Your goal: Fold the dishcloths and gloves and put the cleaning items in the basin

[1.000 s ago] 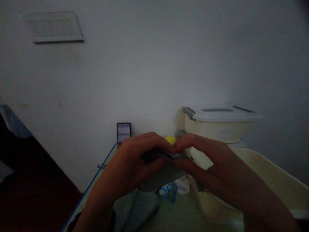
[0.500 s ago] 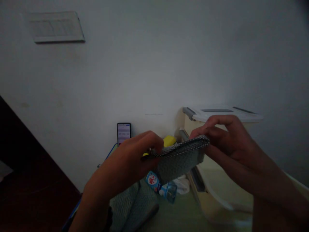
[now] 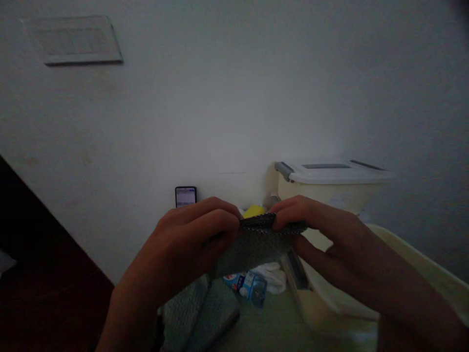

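A folded grey textured cloth [image 3: 252, 250] with a dark, speckled edge is held up between my two hands. My left hand [image 3: 183, 244] pinches its left end, fingers bent over the upper edge. At the right end, the fingers of my right hand [image 3: 322, 234] press on the top edge with the thumb below. Below my left hand lies a similar grey textured cloth [image 3: 200, 313], partly hidden by the wrist. Behind the held cloth, a blue-labelled clear plastic bottle [image 3: 252, 287] lies on its side, its upper part covered.
A phone [image 3: 186, 196] stands against the wall. On the right are a lidded cream storage box [image 3: 322, 190] and an open cream bin [image 3: 340, 298]. A yellow object [image 3: 254, 211] and a crumpled white item [image 3: 274, 277] sit near the bottle. A switch panel [image 3: 73, 41] is on the wall.
My right hand has moved left and its fingers now bend over the cloth's top edge. The cloth is more level and seen more edge-on. The view has shifted slightly.
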The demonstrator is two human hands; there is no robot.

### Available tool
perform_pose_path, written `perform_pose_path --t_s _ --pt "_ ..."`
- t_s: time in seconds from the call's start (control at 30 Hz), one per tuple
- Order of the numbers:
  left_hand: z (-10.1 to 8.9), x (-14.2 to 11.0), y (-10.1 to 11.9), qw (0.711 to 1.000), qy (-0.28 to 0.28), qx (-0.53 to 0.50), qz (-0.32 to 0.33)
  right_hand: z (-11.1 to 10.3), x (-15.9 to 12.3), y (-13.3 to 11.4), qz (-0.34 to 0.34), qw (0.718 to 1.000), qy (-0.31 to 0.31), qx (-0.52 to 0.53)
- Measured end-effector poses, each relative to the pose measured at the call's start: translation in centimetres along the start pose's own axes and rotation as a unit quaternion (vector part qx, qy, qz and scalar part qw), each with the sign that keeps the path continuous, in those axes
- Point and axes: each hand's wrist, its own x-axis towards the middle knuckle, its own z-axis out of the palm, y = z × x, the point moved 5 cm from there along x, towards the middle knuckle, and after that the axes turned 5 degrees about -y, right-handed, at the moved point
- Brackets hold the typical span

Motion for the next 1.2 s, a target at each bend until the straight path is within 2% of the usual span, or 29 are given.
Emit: perform_pose_path --t_s 0.1,0.27,0.47,0.6,0.7,0.9,1.07,1.2 --pt "-0.1 0.0 0.1 1.0 0.01 0.013 0.009 0.2 0.1 -0.3 0.014 1.0 0.006 -0.024" --pt "-0.3 -0.1 0.0 1.0 0.024 0.007 -0.007 0.2 0.3 -0.7 0.022 0.997 0.05 -0.052" --pt "0.0 0.0 -0.1 1.0 -0.027 0.006 0.008 -0.5 0.4 -1.4 -0.003 0.989 0.114 -0.093" --pt "0.1 0.0 -0.3 0.998 -0.056 0.005 -0.009 -0.6 0.2 -1.7 -0.027 0.985 0.136 -0.106" --pt "0.0 -0.1 -0.3 0.998 -0.062 0.006 -0.018 -0.6 0.2 -1.8 -0.043 0.983 0.141 -0.109" --pt "-0.5 -0.2 -0.2 0.999 -0.042 -0.005 0.005 -0.4 0.2 -1.6 -0.045 0.983 0.141 -0.107" --pt "-0.6 -0.3 -0.6 1.0 0.0 0.021 -0.014 -0.2 0.3 -1.6 -0.041 0.986 0.128 -0.096" --pt "-0.2 -0.3 -0.8 1.0 -0.018 0.015 -0.009 -0.3 0.3 -1.5 -0.039 0.987 0.127 -0.093"
